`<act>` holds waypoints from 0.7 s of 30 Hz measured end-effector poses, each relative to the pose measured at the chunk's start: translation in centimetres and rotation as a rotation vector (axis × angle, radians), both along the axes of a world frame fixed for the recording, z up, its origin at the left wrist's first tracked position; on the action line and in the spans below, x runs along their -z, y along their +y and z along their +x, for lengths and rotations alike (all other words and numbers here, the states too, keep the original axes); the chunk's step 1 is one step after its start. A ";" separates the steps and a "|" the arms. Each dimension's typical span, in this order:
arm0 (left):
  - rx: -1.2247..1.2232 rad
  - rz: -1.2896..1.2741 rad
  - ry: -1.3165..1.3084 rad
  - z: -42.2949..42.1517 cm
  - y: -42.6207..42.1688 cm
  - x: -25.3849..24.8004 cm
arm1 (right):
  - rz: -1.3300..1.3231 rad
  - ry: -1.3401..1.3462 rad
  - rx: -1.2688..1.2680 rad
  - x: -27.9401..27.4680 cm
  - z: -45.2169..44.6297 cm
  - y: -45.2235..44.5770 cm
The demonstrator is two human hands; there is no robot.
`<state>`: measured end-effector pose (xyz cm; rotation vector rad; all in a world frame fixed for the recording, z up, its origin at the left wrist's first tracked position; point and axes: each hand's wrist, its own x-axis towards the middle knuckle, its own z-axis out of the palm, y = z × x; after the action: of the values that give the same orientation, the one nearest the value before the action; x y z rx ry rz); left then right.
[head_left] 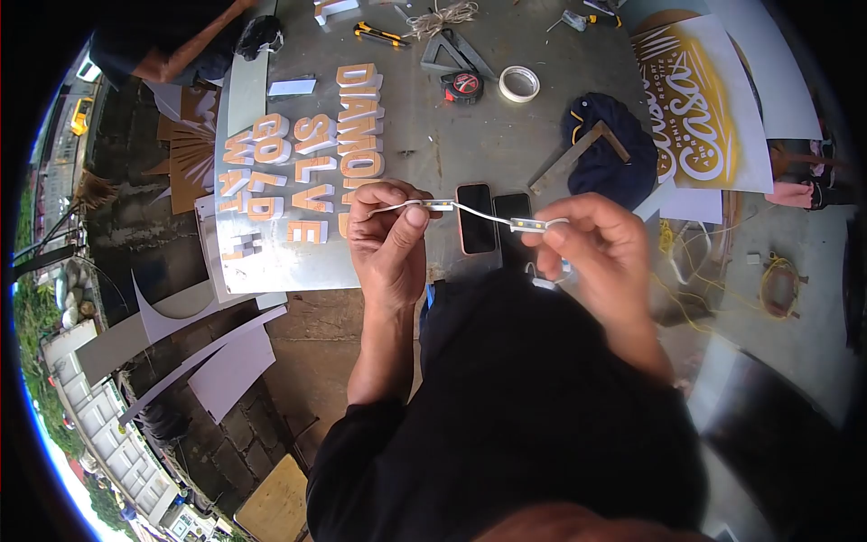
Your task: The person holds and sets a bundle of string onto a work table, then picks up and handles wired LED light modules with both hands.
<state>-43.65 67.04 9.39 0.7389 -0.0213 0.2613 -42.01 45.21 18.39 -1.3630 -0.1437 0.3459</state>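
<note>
A string of small white LED modules on white wire (483,215) stretches between my two hands above the table edge. My left hand (388,239) is closed, pinching one LED module (440,206) between thumb and fingers; loose wire runs back behind its thumb. Thumb and fingers of my right hand (603,257) pinch a second LED module (526,225). More of the string hangs below that hand, with a white module (543,282) against the black shirt. Just beyond the wire lie a phone with a reddish edge (476,219) and a darker phone (513,208).
Raised letters (358,117) stand in rows on the metal table's left. Tape measure (462,86), masking tape roll (518,83), utility knife (380,34), metal square (578,155) and dark blue cap (623,135) lie farther back. Another person's arm (194,45) is at upper left.
</note>
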 end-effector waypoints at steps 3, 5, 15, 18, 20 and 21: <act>0.032 -0.018 -0.018 -0.3 -0.4 0.9 | 0.069 0.054 0.010 0.3 0.0 0.0; 0.109 -0.008 -0.007 -0.5 -0.9 1.0 | 0.118 0.087 0.013 0.5 0.0 -0.1; 0.453 -0.051 0.290 -2.8 -4.1 0.7 | 0.489 0.352 0.051 3.1 0.2 1.0; 0.495 0.119 0.283 -3.1 -4.6 0.1 | 0.473 0.304 0.072 3.7 0.1 1.5; 0.494 0.157 0.268 -3.1 -4.8 -0.1 | 0.479 0.321 0.125 4.0 0.1 1.7; 0.495 0.194 0.255 -3.1 -4.8 -0.1 | 0.480 0.321 0.123 4.2 0.2 1.7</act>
<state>-46.79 62.21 9.52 0.9291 0.0129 -0.3120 -41.79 46.94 14.16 -0.8249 0.1193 0.3926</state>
